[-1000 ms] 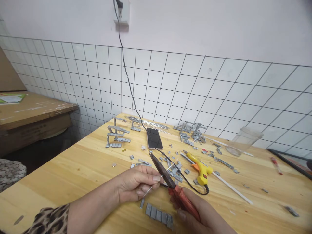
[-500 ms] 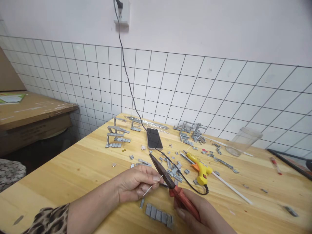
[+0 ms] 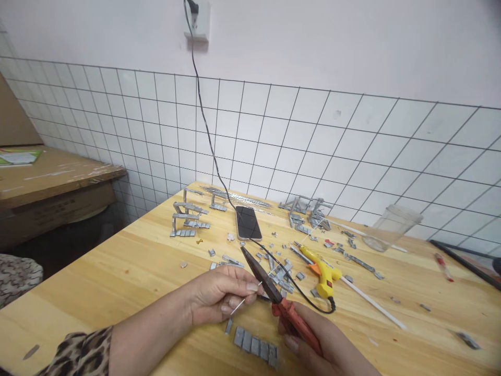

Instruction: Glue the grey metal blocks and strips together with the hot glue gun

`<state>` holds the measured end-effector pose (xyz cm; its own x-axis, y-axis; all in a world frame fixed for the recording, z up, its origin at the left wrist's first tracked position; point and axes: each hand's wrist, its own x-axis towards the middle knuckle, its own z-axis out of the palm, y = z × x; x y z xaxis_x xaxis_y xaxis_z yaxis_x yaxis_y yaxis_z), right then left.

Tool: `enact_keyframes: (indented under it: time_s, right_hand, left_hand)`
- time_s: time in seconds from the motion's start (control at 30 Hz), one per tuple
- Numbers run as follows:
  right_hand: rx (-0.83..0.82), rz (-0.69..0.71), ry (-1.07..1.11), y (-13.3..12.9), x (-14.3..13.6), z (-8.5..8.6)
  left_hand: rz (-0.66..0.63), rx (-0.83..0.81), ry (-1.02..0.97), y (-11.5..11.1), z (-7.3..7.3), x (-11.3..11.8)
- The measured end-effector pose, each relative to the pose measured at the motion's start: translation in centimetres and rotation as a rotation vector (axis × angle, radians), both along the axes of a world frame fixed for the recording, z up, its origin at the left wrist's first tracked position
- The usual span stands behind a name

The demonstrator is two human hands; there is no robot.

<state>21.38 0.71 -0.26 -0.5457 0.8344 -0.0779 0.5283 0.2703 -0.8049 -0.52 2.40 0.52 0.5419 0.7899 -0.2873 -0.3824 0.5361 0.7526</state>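
Observation:
A thin metal wire (image 3: pixel 239 306) is pinched between the thumb and fingers of my left hand (image 3: pixel 223 293). My right hand (image 3: pixel 313 342) is wrapped round the red handles of the pliers (image 3: pixel 266 282), whose dark jaws point up and to the left. The wire passes up to the jaws, close to my left fingertips. Below my hands lies a row of joined grey pieces (image 3: pixel 256 347), with a small grey piece (image 3: pixel 228 326) to its left.
A yellow glue gun (image 3: pixel 323 271) with a white stick lies right of centre. Behind my hands are a phone (image 3: pixel 248 223), a black cable (image 3: pixel 204 115) and scattered grey pieces. Grey stepped structures (image 3: pixel 188 216) stand at the back left, a clear plastic cup (image 3: pixel 391 227) at the right.

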Motion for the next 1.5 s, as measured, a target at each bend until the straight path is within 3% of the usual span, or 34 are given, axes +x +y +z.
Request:
enact_keyframes:
  time_s: [0.73, 1.07, 1.23, 1.5]
  right_hand:
    - [0.033, 0.03, -0.097, 0.2, 0.36, -0.53]
    - [-0.095, 0.098, 0.083, -0.05, 0.21, 0.11]
    - [-0.118, 0.136, 0.035, 0.11, 0.62, 0.38]
    - [-0.069, 0.058, 0.015, 0.13, 0.41, -0.54]
  left_hand:
    - [-0.028, 0.031, -0.006, -0.08, -0.34, -0.01]
    - [-0.004, 0.004, -0.012, -0.04, -0.24, 0.01]
    - [-0.006, -0.001, -0.011, -0.07, -0.37, 0.07]
    - [-0.006, 0.013, -0.012, -0.01, -0.4, -0.06]
